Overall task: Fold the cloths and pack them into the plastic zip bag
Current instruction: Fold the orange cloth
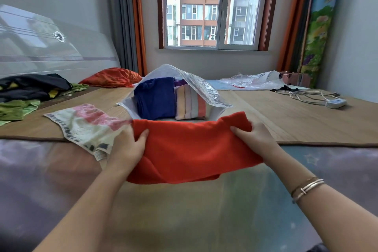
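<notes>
At six o'clock from the open zip bag (176,96), left hand (126,147) and right hand (253,139) grip the folded red cloth (190,149) by its ends; it is best kept level and taut while entering the mouth.

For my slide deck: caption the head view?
Both hands hold a folded red cloth before the open zip bag.

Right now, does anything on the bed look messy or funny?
A bit. A pile of dark and green clothes lies unfolded by the headboard, and a white cable sprawls loose on the mat at the right. The patterned towel lies crooked beside the red cloth that both hands hold. Nothing looks spilled or torn.
</notes>
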Available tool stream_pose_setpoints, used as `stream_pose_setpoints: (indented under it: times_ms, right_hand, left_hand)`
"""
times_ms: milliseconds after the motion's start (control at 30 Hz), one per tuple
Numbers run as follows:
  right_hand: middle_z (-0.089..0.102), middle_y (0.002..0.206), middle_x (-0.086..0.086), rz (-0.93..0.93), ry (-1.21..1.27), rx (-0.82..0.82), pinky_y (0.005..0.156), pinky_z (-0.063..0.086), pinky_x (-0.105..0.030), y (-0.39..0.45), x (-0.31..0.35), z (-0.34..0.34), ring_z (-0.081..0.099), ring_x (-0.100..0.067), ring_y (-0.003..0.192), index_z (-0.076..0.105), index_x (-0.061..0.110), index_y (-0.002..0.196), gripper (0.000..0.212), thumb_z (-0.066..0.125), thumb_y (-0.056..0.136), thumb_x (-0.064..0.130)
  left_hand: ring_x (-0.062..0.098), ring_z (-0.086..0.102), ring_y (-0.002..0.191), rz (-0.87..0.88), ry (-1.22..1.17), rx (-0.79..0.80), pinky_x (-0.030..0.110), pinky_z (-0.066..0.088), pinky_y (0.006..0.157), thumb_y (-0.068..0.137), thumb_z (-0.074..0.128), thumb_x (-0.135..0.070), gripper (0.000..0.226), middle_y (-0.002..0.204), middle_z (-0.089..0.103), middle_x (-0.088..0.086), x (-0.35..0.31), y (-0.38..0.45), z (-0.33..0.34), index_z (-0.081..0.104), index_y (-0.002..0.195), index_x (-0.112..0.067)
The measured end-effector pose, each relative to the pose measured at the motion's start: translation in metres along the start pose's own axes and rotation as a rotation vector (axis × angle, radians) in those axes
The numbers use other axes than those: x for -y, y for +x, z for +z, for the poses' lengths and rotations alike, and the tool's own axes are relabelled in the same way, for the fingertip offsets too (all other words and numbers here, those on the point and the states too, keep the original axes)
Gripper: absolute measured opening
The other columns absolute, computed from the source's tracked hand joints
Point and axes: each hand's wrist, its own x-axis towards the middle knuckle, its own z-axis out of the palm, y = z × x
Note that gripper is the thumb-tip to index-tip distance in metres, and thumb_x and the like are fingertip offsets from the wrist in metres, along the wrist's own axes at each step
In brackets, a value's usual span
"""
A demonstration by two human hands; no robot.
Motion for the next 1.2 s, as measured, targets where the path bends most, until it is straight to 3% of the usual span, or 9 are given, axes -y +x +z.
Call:
stream_pose_setpoints:
  times_ms: [267,500,633,767,867,967,1033,1100,1200]
  right_hand:
    - [0.070,0.100,-0.009,-0.345,-0.215,-0.095,0.072,0.040,-0.028,-0.023,0.053,0.039,0.063,-0.029,0.098,0.065,0.015,0.104,0.021,0.060,0.089,0.029]
    - [0.060,0.095,-0.002,-0.416,-0.161,0.076,0.076,0.041,-0.028,-0.035,0.072,0.073,0.060,-0.022,0.092,0.064,0.017,0.102,0.020,0.054,0.090,0.030]
    - [0.052,0.111,-0.001,-0.352,-0.004,0.356,0.094,0.043,-0.024,-0.041,0.077,0.089,0.055,-0.013,0.102,0.042,0.018,0.144,0.064,0.058,0.084,0.031]
    - [0.065,0.107,-0.010,-0.233,0.318,0.551,0.060,0.048,-0.023,-0.043,0.081,0.084,0.061,-0.013,0.080,0.058,0.013,0.130,0.047,0.049,0.084,0.006]
    - [0.071,0.086,-0.008,-0.204,0.510,0.242,0.050,0.046,-0.020,-0.038,0.079,0.073,0.064,-0.012,0.069,0.069,0.008,0.090,0.037,0.037,0.081,-0.008]
    - [0.065,0.099,0.006,-0.224,0.350,-0.060,0.078,0.047,-0.018,-0.019,0.064,0.065,0.059,-0.003,0.089,0.062,0.020,0.099,0.026,0.058,0.073,0.018]
    - [0.063,0.115,0.002,-0.050,0.494,0.245,0.093,0.050,-0.030,-0.009,0.057,0.063,0.062,-0.012,0.105,0.053,0.019,0.121,0.055,0.074,0.070,0.026]
    - [0.069,0.116,-0.006,0.151,0.621,0.566,0.095,0.053,-0.036,-0.002,0.052,0.066,0.066,-0.023,0.107,0.057,0.014,0.124,0.050,0.075,0.079,0.024]
    - [0.074,0.104,-0.006,0.158,0.537,0.579,0.086,0.056,-0.034,0.023,0.048,0.088,0.070,-0.021,0.095,0.066,0.013,0.111,0.031,0.074,0.082,0.021]
  left_hand:
    - [0.022,0.054,0.081,0.214,-0.004,-0.131,0.031,0.040,0.074,0.097,0.052,-0.031,0.020,0.083,0.057,-0.001,-0.039,-0.027,0.030,0.054,0.103,-0.012]
    - [0.024,0.065,0.095,-0.247,-0.603,0.070,0.042,0.054,0.082,0.096,0.053,-0.038,0.014,0.101,0.069,0.001,-0.037,-0.020,0.040,0.061,0.094,-0.027]
    - [0.026,0.070,0.099,-0.438,-1.108,0.322,0.038,0.056,0.074,0.094,0.047,-0.054,0.045,0.110,0.071,0.010,-0.046,-0.026,0.036,0.067,0.113,-0.019]
    - [0.026,0.072,0.089,-0.358,-1.071,0.291,0.041,0.058,0.074,0.085,0.062,-0.053,0.042,0.099,0.075,0.009,-0.045,-0.027,0.032,0.068,0.110,-0.019]
    - [0.032,0.069,0.096,-0.409,-1.077,0.243,0.044,0.058,0.077,0.089,0.065,-0.026,0.037,0.107,0.072,0.014,-0.037,-0.020,0.027,0.062,0.123,-0.013]
    - [0.030,0.068,0.098,-0.401,-1.079,0.226,0.043,0.056,0.080,0.092,0.061,-0.018,0.028,0.109,0.071,0.012,-0.034,-0.015,0.023,0.061,0.120,-0.015]
    - [0.031,0.068,0.098,-0.388,-1.070,0.238,0.044,0.056,0.082,0.093,0.059,-0.018,0.022,0.108,0.072,0.012,-0.030,-0.011,0.022,0.062,0.115,-0.015]
    - [0.031,0.068,0.099,-0.371,-1.029,0.246,0.044,0.056,0.084,0.094,0.059,-0.019,0.023,0.108,0.072,0.012,-0.023,-0.004,0.024,0.062,0.116,-0.014]
    - [0.025,0.067,0.100,-0.312,-0.900,0.188,0.040,0.054,0.085,0.096,0.056,-0.023,0.027,0.113,0.069,0.008,-0.012,0.021,0.035,0.059,0.123,-0.016]
